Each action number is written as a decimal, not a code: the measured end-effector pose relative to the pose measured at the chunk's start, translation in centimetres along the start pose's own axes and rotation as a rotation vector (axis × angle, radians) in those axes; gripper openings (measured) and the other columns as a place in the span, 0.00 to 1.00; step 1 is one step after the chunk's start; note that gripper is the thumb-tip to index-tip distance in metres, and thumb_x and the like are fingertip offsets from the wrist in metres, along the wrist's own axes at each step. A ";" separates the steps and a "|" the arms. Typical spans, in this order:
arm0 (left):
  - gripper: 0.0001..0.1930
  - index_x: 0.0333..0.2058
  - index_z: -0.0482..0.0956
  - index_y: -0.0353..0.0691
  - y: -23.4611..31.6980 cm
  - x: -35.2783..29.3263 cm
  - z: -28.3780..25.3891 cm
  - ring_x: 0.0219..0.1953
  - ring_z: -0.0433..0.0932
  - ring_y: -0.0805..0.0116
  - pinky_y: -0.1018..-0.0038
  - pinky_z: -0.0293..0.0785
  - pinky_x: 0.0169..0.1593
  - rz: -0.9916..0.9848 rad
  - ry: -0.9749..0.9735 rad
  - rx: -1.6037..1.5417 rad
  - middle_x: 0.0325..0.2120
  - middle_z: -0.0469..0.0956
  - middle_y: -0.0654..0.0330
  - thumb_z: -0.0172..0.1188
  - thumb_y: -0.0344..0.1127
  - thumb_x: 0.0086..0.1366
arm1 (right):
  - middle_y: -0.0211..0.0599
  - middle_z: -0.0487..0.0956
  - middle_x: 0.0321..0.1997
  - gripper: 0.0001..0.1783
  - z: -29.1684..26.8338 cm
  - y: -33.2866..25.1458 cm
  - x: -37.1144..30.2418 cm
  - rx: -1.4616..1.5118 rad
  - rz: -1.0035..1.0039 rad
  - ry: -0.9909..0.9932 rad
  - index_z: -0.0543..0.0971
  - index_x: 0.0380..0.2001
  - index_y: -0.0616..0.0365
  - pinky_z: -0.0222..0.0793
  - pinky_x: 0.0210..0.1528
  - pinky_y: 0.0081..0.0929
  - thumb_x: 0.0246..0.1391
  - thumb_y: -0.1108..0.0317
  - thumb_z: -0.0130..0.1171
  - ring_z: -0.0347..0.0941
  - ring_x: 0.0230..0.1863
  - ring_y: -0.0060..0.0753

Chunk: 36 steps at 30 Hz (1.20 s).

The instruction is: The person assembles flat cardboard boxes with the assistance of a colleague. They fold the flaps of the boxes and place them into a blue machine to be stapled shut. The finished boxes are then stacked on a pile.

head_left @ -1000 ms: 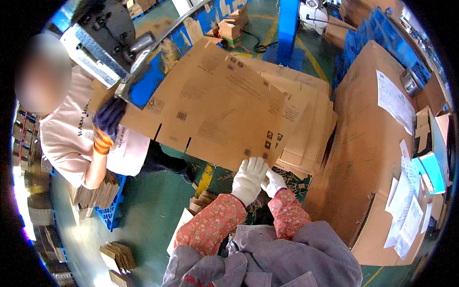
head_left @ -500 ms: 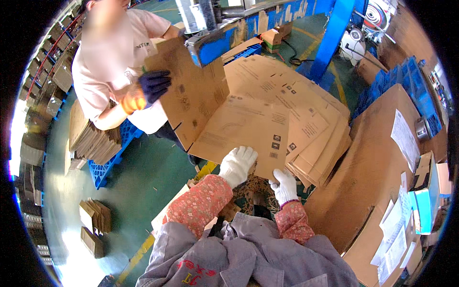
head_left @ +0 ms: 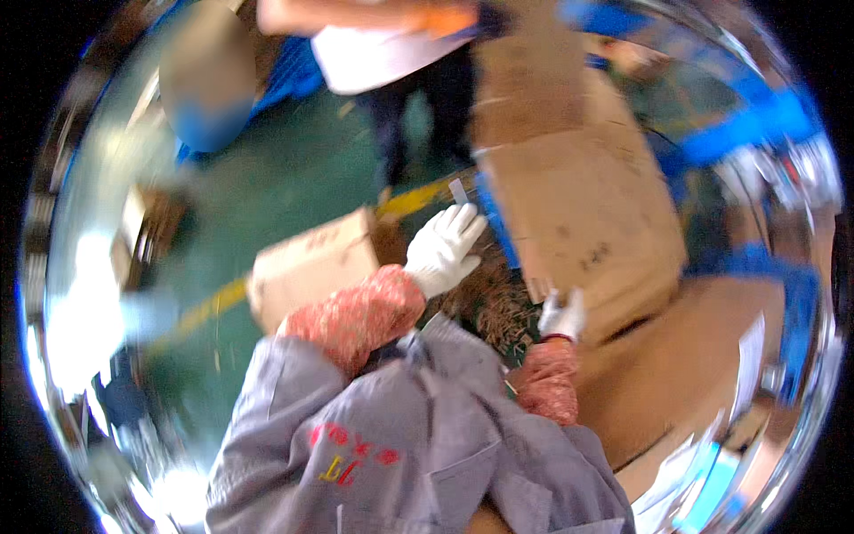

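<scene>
My left hand (head_left: 445, 251), in a white glove, is in the air left of the cardboard pile. Its fingers are spread and it holds nothing. A small white strip (head_left: 458, 192) shows just beyond its fingertips. My right hand (head_left: 562, 317), also gloved in white, is at the near edge of a brown cardboard sheet (head_left: 583, 209). Its thumb and fingers look apart, though motion blurs them. That sheet lies over the pile. At the far end, a co-worker's dark-gloved hand (head_left: 495, 20) is beside the cardboard's far panel (head_left: 534, 98).
A closed carton (head_left: 313, 264) stands left of my left sleeve. Brown scraps (head_left: 492, 307) lie between my hands. A large cardboard surface (head_left: 658, 356) with papers (head_left: 749, 369) is at right. Blue pallets (head_left: 298, 67) and the co-worker's legs (head_left: 427, 120) are farther off.
The view has swung, and everything is blurred. The cardboard, earlier folded with one panel raised, now lies flatter over the pile. My left hand has come off it, fingers spreading.
</scene>
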<state>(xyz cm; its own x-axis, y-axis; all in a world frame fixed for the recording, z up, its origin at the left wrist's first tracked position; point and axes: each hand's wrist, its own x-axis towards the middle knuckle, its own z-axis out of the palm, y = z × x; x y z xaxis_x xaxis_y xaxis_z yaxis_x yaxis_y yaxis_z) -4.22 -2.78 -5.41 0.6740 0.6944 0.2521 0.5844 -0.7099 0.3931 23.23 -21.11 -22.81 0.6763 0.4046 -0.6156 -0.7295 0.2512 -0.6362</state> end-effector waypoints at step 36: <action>0.31 0.60 0.73 0.39 -10.9 -36.0 -6.0 0.62 0.71 0.49 0.59 0.68 0.64 -1.088 -0.034 -0.230 0.62 0.72 0.51 0.60 0.52 0.64 | 0.26 0.72 0.26 0.26 0.3 14.2 -15.1 -0.387 0.892 -0.478 0.69 0.25 0.44 0.68 0.27 0.31 0.68 0.37 0.43 0.70 0.27 0.31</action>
<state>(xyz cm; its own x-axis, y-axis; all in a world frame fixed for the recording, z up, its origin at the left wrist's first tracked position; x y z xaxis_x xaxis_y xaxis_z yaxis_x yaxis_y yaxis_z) -37.59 -19.28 -13.44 -0.1326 0.9275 -0.3494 0.7758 0.3165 0.5458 2.62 -23.44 -22.41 -0.2537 0.6260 -0.7374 -0.8001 -0.5642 -0.2037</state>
